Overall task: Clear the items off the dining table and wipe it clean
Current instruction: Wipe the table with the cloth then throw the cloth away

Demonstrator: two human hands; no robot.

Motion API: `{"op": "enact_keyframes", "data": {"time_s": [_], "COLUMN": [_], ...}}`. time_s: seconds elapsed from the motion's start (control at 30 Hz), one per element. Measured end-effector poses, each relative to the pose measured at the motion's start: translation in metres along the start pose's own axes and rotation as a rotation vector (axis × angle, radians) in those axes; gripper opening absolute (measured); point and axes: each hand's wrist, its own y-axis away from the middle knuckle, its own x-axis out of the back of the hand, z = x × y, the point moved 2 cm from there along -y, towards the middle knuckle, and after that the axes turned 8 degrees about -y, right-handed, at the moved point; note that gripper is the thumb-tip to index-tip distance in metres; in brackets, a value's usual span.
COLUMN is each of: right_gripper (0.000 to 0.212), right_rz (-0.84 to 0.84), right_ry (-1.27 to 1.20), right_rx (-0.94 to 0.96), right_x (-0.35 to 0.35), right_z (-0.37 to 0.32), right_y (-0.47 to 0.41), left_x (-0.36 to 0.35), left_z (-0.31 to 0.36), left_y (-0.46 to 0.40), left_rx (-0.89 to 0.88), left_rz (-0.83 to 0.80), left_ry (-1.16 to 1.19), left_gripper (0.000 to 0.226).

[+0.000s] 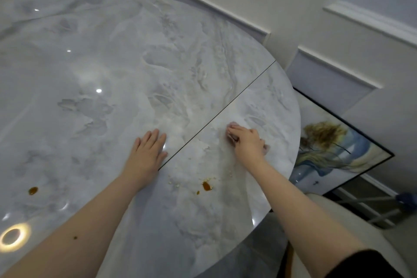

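A round grey marble dining table (112,74) fills the view, with a thin dark seam running across its right part. My left hand (147,150) lies flat on the tabletop, fingers straight, just left of the seam. My right hand (246,141) presses a pale pink cloth (232,124) against the table near its right edge; the cloth shows only at my fingertips and by my wrist. A brown sauce stain (206,186) with pale crumbs (174,184) lies between my forearms. Another brown stain (33,190) sits at the near left.
A framed painting (334,153) leans against the panelled wall to the right of the table. A pale chair seat (352,232) stands at the lower right beside the table's edge. A ring light's reflection (12,236) glares at the lower left.
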Motion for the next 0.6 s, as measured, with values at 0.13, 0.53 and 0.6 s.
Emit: {"op": "enact_keyframes", "data": {"time_s": [0.13,0.53,0.6], "right_gripper": [0.048,0.04,0.041], "right_rz": [-0.051,0.057,-0.023], "right_ry": [0.143,0.08,0.002], "right_rx": [-0.045,0.119,-0.026], "right_x": [-0.005,-0.037,-0.012], "right_z": [-0.012,-0.063,-0.046], "right_y": [0.03,0.123,0.099], "left_x": [-0.002,0.008,0.011], "left_z": [-0.003,0.007,0.012], "left_y": [0.0,-0.001,-0.003], "left_rx": [0.002,0.019,-0.012], "left_rz": [0.029,-0.013,-0.014], "left_ry": [0.011,-0.009,0.001], "left_gripper": [0.052,0.051,0.05]}}
